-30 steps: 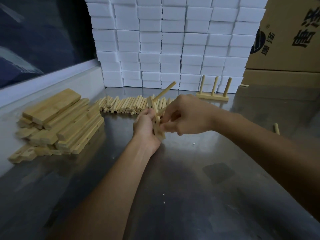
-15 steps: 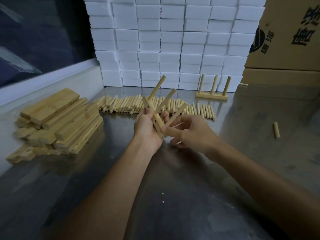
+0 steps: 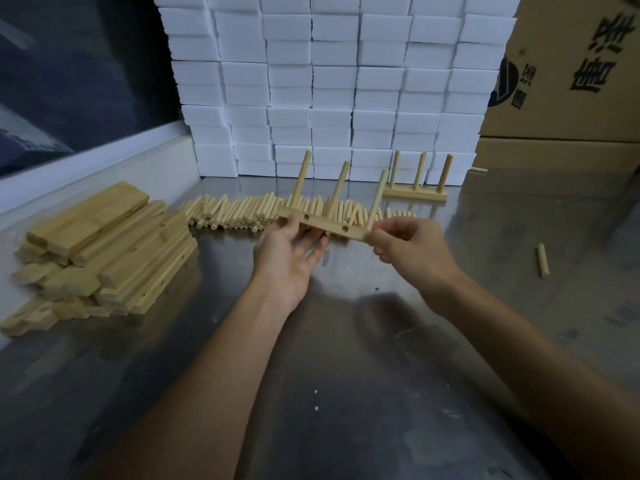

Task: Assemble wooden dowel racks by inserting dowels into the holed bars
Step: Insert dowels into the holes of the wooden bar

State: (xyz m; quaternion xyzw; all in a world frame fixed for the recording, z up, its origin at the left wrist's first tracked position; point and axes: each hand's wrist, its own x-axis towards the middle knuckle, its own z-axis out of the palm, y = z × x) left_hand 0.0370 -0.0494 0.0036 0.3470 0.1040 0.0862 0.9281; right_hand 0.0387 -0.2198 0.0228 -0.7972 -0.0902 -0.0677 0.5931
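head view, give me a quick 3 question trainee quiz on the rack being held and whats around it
1. How many dowels stand in the held rack?
2. True or false: the finished rack stands in front of the white foam blocks.
3. Which hand pinches the rack's end: A) left hand B) right hand?

Key
1. Three, all pointing up and leaning a little to the right.
2. True; it stands upright on the metal table, behind the row of loose dowels.
3. B; the left hand supports the bar from beneath with its fingers nearly straight. The stack of bars lies off to the left, untouched.
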